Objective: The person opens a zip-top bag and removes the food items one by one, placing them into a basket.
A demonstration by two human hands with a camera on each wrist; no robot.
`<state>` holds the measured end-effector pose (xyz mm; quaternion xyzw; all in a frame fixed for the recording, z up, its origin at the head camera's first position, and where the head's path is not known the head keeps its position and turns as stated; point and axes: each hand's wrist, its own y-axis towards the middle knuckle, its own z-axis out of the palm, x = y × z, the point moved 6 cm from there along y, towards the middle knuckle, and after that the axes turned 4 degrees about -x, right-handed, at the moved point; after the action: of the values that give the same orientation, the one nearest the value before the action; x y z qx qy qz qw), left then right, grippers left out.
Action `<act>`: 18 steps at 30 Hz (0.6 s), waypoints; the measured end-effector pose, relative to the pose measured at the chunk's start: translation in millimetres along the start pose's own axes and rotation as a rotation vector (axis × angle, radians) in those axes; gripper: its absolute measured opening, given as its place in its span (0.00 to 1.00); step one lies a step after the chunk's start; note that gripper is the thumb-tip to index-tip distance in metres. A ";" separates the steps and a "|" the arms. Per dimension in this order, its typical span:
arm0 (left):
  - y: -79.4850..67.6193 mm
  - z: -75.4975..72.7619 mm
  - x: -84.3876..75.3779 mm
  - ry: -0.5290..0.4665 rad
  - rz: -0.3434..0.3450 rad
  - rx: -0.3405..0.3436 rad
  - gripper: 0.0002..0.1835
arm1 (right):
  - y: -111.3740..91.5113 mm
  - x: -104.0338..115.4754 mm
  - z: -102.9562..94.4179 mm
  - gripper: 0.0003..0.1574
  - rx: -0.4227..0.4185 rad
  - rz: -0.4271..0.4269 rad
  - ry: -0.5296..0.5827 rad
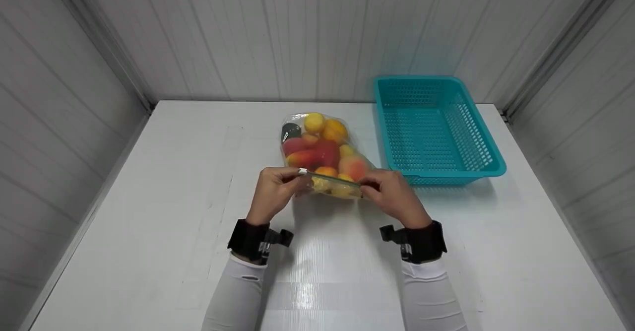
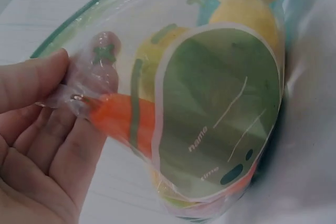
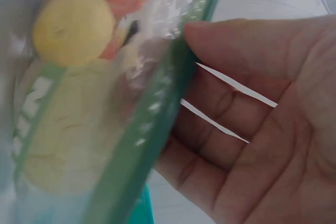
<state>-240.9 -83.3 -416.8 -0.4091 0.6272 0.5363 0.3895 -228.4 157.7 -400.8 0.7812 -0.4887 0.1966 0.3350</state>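
A clear zip bag [image 1: 296, 118] full of red, yellow and orange fruit lies near the table's middle, its green zip strip [image 1: 333, 178] facing the person. At the strip's left end, beside a white slider [image 1: 302, 171], the left hand [image 1: 272, 194] pinches the bag between thumb and fingers. The right hand [image 1: 395, 198] pinches the other end of the strip. Through the plastic in the left wrist view show a green printed label [image 2: 220, 108] and an orange, pointed piece [image 2: 123, 116]. A yellow pear-shaped fruit [image 3: 76, 22] appears in the right wrist view.
A teal perforated basket [image 1: 446, 174] stands right of the bag at the table's back right. White ribbed walls [image 1: 317, 33] enclose the white table [image 1: 139, 222] at the back and sides. Each wrist wears a black strap with a small camera.
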 end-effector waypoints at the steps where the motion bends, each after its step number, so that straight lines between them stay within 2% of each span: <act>1: -0.1 1.0 0.3 0.005 -0.010 0.008 0.04 | 0.3 3.2 1.9 0.04 0.007 -0.001 -0.002; 3: -0.5 2.8 0.6 -0.011 -0.026 0.029 0.04 | 1.2 9.9 6.0 0.03 -0.001 -0.025 0.006; 6: -1.0 3.4 0.1 -0.015 -0.026 0.053 0.03 | 3.8 23.2 11.4 0.05 -0.068 -0.099 0.054; 12: -1.5 5.1 -2.6 0.061 0.041 0.107 0.03 | 6.1 45.5 24.6 0.11 -0.206 -0.242 0.115; 18: -2.7 8.1 -6.3 0.117 0.092 0.154 0.03 | 6.7 58.5 35.3 0.12 -0.255 -0.306 0.145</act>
<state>-235.8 -74.8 -412.9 -0.3795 0.7062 0.4790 0.3575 -209.0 93.5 -386.1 0.7814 -0.3597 0.1359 0.4915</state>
